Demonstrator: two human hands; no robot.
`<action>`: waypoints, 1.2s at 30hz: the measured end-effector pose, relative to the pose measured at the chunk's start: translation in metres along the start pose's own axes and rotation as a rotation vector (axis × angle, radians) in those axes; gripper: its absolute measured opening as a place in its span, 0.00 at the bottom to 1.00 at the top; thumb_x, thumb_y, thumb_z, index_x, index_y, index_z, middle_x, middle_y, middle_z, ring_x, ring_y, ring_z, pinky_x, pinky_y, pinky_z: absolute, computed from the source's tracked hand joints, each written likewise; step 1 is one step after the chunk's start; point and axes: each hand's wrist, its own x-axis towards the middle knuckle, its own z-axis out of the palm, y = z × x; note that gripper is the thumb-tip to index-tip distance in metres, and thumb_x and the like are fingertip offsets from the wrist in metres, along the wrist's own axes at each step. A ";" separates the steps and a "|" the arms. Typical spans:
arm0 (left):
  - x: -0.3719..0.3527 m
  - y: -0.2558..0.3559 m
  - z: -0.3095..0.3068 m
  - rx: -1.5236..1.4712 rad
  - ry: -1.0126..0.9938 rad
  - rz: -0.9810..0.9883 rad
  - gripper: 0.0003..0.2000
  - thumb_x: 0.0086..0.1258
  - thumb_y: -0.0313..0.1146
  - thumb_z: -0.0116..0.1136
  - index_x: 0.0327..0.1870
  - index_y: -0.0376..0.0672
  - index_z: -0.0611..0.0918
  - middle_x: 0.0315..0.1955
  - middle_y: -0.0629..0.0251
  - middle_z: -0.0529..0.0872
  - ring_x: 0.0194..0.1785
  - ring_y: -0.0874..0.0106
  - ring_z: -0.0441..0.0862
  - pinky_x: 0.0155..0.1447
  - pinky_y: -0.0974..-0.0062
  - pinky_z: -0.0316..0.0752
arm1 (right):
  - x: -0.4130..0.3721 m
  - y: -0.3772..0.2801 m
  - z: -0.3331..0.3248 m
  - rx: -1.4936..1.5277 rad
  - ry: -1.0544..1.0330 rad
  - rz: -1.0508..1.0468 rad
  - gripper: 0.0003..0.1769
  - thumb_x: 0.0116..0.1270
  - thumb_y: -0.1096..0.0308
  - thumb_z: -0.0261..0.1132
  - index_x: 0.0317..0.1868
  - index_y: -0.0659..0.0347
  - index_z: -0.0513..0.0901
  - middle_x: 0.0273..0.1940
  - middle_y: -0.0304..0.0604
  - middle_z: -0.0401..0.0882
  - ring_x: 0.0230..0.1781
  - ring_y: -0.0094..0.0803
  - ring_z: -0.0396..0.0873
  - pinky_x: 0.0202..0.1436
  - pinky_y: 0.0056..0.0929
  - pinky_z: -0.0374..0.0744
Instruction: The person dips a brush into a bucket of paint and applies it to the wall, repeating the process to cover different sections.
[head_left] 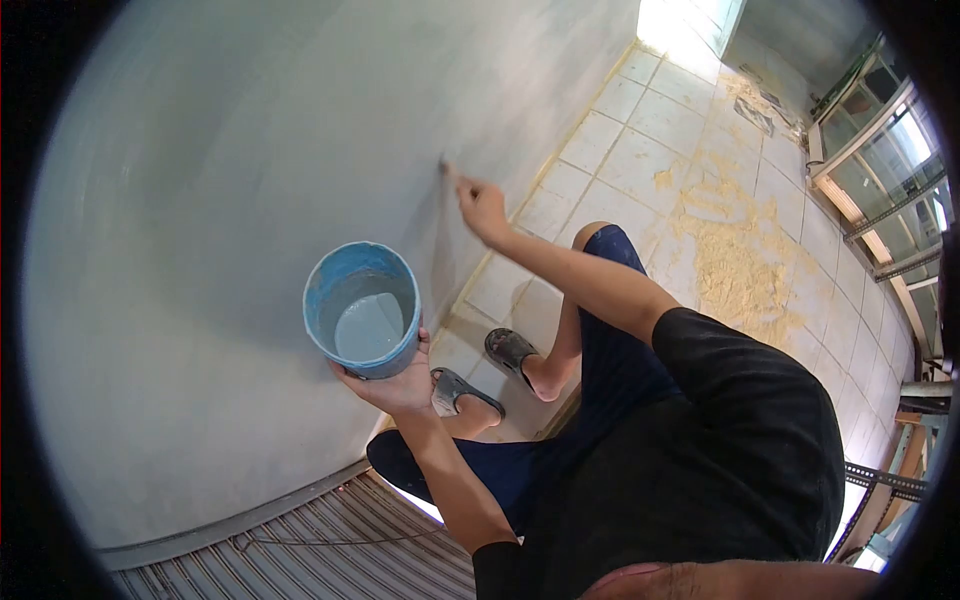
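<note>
Nearest to the camera, a black shirt (720, 470) is seen, cut off by the lower edge and by the dark round border of the lens. The palm of the left hand (400, 385) is hidden under the blue bucket (362, 310), which is gripped from below with the fingers curled around its base. The right hand (482, 205) is closed on a thin tool (446, 166); its kind cannot be made out, as it is small and blurred. Its tip is laid against the grey wall (200, 200), farther away and to the right of the bucket, well apart from it. The bucket is held near the wall, just left of two sandals (510, 348) on the tiled floor (640, 130). It is round, worn blue and smeared with grey, and pale grey liquid is seen at its bottom.
</note>
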 end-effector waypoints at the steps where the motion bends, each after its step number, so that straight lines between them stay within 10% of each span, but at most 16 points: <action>1: -0.001 0.001 0.000 0.007 -0.001 -0.005 0.40 0.70 0.70 0.49 0.78 0.53 0.68 0.73 0.48 0.69 0.69 0.36 0.70 0.57 0.54 0.77 | -0.026 -0.003 -0.004 0.054 -0.161 0.062 0.16 0.77 0.62 0.63 0.51 0.65 0.90 0.25 0.49 0.82 0.26 0.28 0.78 0.36 0.36 0.78; 6: -0.012 0.017 -0.006 -0.174 -0.163 -0.032 0.43 0.69 0.68 0.53 0.80 0.50 0.66 0.74 0.43 0.66 0.73 0.36 0.65 0.60 0.52 0.76 | -0.048 -0.010 -0.037 0.114 -0.344 0.225 0.17 0.77 0.63 0.62 0.56 0.63 0.89 0.28 0.46 0.86 0.28 0.28 0.82 0.37 0.36 0.80; 13: -0.074 0.057 -0.020 -0.224 -0.309 0.140 0.50 0.62 0.59 0.71 0.82 0.48 0.60 0.76 0.40 0.60 0.76 0.38 0.60 0.62 0.49 0.79 | 0.082 0.001 -0.038 0.098 0.249 0.284 0.18 0.74 0.58 0.65 0.52 0.64 0.91 0.34 0.60 0.88 0.34 0.43 0.88 0.43 0.41 0.83; 18: -0.084 0.056 -0.047 -0.173 -0.222 0.203 0.56 0.53 0.55 0.80 0.82 0.44 0.59 0.75 0.39 0.60 0.76 0.39 0.62 0.62 0.53 0.81 | -0.011 -0.039 0.021 0.041 0.156 0.050 0.16 0.74 0.66 0.62 0.52 0.68 0.89 0.27 0.60 0.83 0.26 0.37 0.82 0.37 0.41 0.78; 25: -0.084 0.034 -0.055 -0.193 -0.231 0.220 0.53 0.55 0.54 0.79 0.80 0.43 0.62 0.73 0.40 0.65 0.72 0.40 0.66 0.60 0.55 0.82 | -0.145 -0.070 0.016 0.111 -0.656 0.076 0.17 0.76 0.59 0.64 0.56 0.59 0.89 0.24 0.52 0.79 0.25 0.30 0.76 0.35 0.36 0.77; 30: -0.088 0.036 -0.052 -0.222 -0.178 0.217 0.50 0.57 0.58 0.76 0.79 0.46 0.64 0.73 0.42 0.65 0.72 0.40 0.67 0.62 0.53 0.81 | -0.053 -0.059 0.001 0.135 -0.818 0.027 0.18 0.77 0.61 0.65 0.61 0.60 0.88 0.28 0.32 0.80 0.26 0.19 0.72 0.30 0.25 0.72; 36: -0.088 0.037 -0.061 -0.209 -0.235 0.226 0.48 0.58 0.61 0.75 0.79 0.55 0.65 0.74 0.46 0.64 0.74 0.40 0.65 0.62 0.50 0.81 | 0.079 -0.039 -0.060 0.119 -0.695 -0.056 0.19 0.77 0.63 0.67 0.61 0.65 0.87 0.30 0.32 0.80 0.24 0.16 0.69 0.27 0.20 0.69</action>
